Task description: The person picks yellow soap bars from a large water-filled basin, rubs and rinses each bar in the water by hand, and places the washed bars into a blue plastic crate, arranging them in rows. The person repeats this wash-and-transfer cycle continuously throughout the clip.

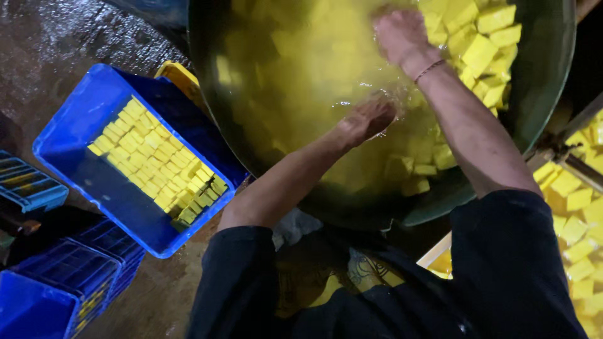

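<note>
Both my hands are in the yellow liquid of the large dark pan (pixel 553 56). My left hand (pixel 370 119) is partly submerged at the centre; its grip cannot be told. My right hand (pixel 399 34), at 12 o'clock, looks loosely closed beside floating yellow blocks (pixel 480 53). At 9 o'clock a blue crate (pixel 81 119) holds rows of yellow blocks. More loose blocks (pixel 575 220) lie at 3 o'clock.

Single head-worn view, looking steeply down, close over the wide basin (pixel 553 69), floor at left
</note>
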Demonstrator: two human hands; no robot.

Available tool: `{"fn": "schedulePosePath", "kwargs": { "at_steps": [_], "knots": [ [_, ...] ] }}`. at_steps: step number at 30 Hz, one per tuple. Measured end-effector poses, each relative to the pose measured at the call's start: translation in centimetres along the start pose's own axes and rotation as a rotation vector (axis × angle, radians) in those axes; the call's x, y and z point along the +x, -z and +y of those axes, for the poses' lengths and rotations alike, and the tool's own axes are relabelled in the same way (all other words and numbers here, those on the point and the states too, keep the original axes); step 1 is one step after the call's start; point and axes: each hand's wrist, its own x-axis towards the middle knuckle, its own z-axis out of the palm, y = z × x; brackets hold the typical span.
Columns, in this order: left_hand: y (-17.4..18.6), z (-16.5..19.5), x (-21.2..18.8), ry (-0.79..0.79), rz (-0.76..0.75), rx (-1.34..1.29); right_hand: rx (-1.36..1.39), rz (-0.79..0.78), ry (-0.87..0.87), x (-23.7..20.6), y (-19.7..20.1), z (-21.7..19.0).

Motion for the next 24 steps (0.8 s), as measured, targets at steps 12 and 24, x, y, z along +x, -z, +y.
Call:
{"fn": "schedulePosePath", "kwargs": {
  "at_steps": [12, 24],
  "knots": [
    [4.2, -9.2, -3.9, 0.072, 0.461, -1.797, 1.145, -0.016, 0.144, -3.6, 3.2, 4.2],
    [4.3, -8.1, 1.7, 0.074, 1.014, -2.414, 1.081, 0.133, -0.064, -4.9, 6.8, -2.5]
  ]
}}
